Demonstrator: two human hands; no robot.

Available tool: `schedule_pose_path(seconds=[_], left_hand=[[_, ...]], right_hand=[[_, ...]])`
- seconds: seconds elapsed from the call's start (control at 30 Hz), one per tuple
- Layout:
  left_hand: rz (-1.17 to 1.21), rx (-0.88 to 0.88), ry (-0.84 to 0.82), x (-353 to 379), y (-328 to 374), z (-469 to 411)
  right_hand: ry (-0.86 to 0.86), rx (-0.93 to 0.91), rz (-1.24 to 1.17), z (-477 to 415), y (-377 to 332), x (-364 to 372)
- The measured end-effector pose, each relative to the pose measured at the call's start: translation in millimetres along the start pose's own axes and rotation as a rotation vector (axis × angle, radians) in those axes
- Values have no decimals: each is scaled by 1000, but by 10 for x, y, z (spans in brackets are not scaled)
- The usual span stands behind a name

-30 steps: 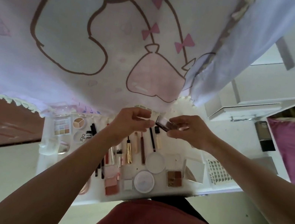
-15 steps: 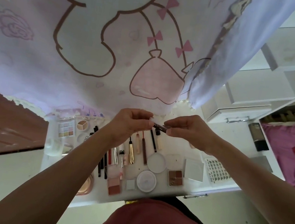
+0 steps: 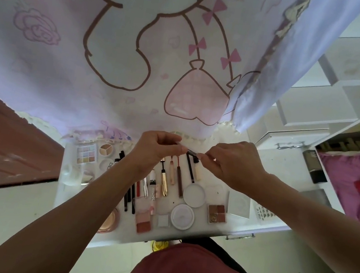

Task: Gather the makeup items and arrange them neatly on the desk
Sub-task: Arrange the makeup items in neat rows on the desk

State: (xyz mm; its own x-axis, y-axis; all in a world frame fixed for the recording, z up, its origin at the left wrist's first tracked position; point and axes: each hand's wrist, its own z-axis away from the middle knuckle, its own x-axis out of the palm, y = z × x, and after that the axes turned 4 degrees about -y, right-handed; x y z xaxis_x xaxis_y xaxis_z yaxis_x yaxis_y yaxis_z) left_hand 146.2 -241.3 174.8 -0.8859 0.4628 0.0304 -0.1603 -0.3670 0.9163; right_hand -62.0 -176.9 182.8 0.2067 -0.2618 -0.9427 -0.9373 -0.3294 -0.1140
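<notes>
At a white desk, a person in a red top holds both hands above its 12 o'clock edge. The left hand, fingers curled, pinches one end of a slim dark makeup stick. The right hand pinches the other end between thumb and fingertips. The stick hangs clear of the desk, just above the tops of a row of lip tubes and pencils, among them a gold tube. A round white compact lies at the row's 5 o'clock, an eyeshadow quad further toward 4 o'clock, and a nine-pan palette at 9 o'clock. Whether the stick is being capped cannot be told. The step appears to be readying it for the row. That is best done by keeping both ends in line, then laying it parallel to its neighbours on the row's 3 o'clock side, tips level, without nudging the cream tube there.
</notes>
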Motion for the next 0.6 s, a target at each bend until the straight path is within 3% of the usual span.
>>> schedule_pose_path(seconds=[0.3,0.47,0.6], left_hand=[[64,34,81,-31,31,89],[101,36,79,-58,30,116],[156,52,34,-127,38,153]], right_hand=[[78,-116,6,-108,-123,19],[-8,-140,-104,-163,-127,-1],[-301,179,-445,-214,-94,-170]])
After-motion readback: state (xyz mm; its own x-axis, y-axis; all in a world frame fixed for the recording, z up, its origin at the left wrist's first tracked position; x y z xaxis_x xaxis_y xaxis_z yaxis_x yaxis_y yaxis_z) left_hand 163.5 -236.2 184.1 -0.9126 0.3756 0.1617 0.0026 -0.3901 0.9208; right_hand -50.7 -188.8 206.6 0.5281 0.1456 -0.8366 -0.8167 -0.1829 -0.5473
